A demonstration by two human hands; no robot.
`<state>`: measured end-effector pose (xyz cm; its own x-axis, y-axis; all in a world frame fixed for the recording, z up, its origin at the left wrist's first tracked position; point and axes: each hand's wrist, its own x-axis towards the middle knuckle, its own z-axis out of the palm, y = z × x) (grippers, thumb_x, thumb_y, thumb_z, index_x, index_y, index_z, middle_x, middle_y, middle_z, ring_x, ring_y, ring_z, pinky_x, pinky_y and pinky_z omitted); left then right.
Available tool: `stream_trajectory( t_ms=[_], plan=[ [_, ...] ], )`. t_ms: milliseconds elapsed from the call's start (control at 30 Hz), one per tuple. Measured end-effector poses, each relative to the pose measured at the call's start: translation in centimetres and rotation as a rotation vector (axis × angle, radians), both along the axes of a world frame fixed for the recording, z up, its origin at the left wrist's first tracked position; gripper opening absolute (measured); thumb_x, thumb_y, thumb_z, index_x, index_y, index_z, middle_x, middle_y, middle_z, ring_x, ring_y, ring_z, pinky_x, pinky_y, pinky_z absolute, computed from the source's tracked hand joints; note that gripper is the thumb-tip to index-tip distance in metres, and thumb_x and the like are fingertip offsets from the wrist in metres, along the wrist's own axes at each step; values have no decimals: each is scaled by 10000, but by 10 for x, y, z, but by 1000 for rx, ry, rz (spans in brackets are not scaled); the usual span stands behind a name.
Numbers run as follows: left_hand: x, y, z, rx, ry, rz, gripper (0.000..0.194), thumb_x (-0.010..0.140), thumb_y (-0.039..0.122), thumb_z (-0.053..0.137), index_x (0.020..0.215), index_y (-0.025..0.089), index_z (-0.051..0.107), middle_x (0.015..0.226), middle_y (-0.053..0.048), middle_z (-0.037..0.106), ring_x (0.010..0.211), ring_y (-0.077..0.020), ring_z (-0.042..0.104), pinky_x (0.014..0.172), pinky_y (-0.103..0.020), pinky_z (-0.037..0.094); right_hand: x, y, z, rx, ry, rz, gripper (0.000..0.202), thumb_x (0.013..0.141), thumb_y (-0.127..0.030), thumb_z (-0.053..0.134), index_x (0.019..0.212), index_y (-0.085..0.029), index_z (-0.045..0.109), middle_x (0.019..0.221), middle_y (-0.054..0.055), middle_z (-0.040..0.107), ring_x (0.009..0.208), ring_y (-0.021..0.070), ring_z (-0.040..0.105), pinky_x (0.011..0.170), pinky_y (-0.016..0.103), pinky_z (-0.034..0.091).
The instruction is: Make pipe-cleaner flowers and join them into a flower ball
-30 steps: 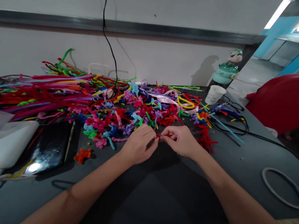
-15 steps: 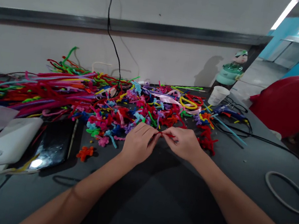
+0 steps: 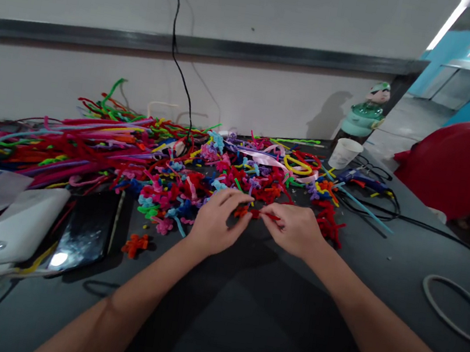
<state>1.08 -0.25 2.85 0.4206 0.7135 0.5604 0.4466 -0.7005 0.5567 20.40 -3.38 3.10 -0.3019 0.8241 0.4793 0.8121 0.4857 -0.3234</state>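
1. Step in hand, my read: fine finger work on a small red fuzzy piece (image 3: 272,217), likely bending or twisting.
2. Right hand (image 3: 295,229): thumb and index pinched together on that piece, other fingers curled in.
3. Left hand (image 3: 217,217): thumb and index spread, with a gap between the tips. Orange-red fuzz shows in the gap; can't say if it's part of the same piece or pile behind.
4. Next move, as I judge it: left tips need to close on the free end while the right pinch holds firm. Small target, so fingertip precision over force.
5. Piece location: at the right fingertips, between the hands, over the near edge of the pile of coloured fuzzy pieces (image 3: 197,194).
6. Piece looks: red, thin, fuzzy like a pipe cleaner. Mostly hidden by fingers; full shape and far end not readable.
7. Around: orange knotted piece (image 3: 135,245) alone on the dark table (image 3: 250,313), left of the left hand. Long fuzzy stems (image 3: 103,139) far left. White cup (image 3: 345,154) far right.
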Motion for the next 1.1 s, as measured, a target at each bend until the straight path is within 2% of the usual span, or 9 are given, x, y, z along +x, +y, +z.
stream_trajectory(
  t_ms=[67, 167, 333, 433, 567, 667, 800, 967, 1100],
  plan=[
    [-4, 0, 1, 317, 177, -37, 197, 814, 237, 563, 995, 208, 632, 961, -69, 641, 893, -183, 567, 782, -307, 442, 1, 1, 0, -41, 10, 8, 151, 852, -287, 525, 878, -217, 656, 796, 11, 718, 683, 146, 663, 608, 241, 427],
    [-6, -1, 0, 524, 309, -36, 142, 824, 201, 562, 945, 200, 635, 909, -55, 656, 826, -171, 575, 770, -298, 445, 1, 3, 2, -142, 104, 35, 142, 848, -275, 529, 876, -216, 655, 798, 9, 713, 683, 139, 654, 617, 234, 438],
    [-7, 2, -2, 581, 357, 14, 152, 840, 197, 542, 972, 182, 617, 942, -58, 654, 861, -182, 573, 789, -296, 449, 1, 4, 3, -226, 183, 88, 126, 841, -260, 538, 857, -209, 653, 774, -4, 704, 658, 122, 639, 601, 212, 433],
    [-3, -1, 0, 536, 380, 31, 127, 854, 203, 513, 916, 164, 617, 918, -65, 653, 855, -184, 568, 786, -297, 450, -1, 2, 1, -163, 97, 62, 133, 845, -272, 538, 860, -210, 656, 753, -4, 703, 655, 126, 640, 580, 213, 409],
    [3, -10, 12, 395, 477, 109, 168, 868, 210, 468, 855, 152, 626, 853, -79, 658, 821, -201, 575, 737, -322, 445, -6, -1, -4, 85, -58, 25, 178, 873, -272, 501, 881, -199, 664, 770, 25, 714, 701, 150, 654, 598, 236, 395],
    [3, -10, 21, 139, 350, 100, 184, 859, 218, 481, 786, 160, 640, 782, -60, 661, 776, -182, 585, 711, -299, 448, -8, -3, -4, 148, -7, 51, 188, 884, -280, 496, 912, -205, 666, 814, 24, 723, 732, 144, 659, 650, 231, 411],
    [-5, 4, 25, -238, 95, 5, 188, 790, 314, 583, 700, 179, 679, 733, -25, 689, 719, -155, 620, 688, -253, 456, -10, -5, 0, -60, 170, 89, 176, 870, -302, 518, 894, -212, 668, 800, 7, 714, 678, 121, 646, 630, 210, 432],
    [-11, 14, 18, -626, -10, -106, 261, 755, 388, 603, 693, 154, 702, 658, -27, 679, 625, -141, 599, 605, -237, 436, -14, -5, 2, -317, 398, 136, 151, 832, -282, 550, 845, -190, 670, 747, 8, 690, 617, 107, 616, 574, 189, 454],
    [-7, 14, 8, -686, -48, -76, 312, 751, 424, 600, 659, 141, 692, 602, -23, 651, 571, -128, 562, 569, -237, 415, -12, 0, 0, -387, 404, 119, 158, 826, -279, 545, 838, -181, 668, 745, 20, 687, 646, 121, 617, 605, 212, 466]
  ],
)
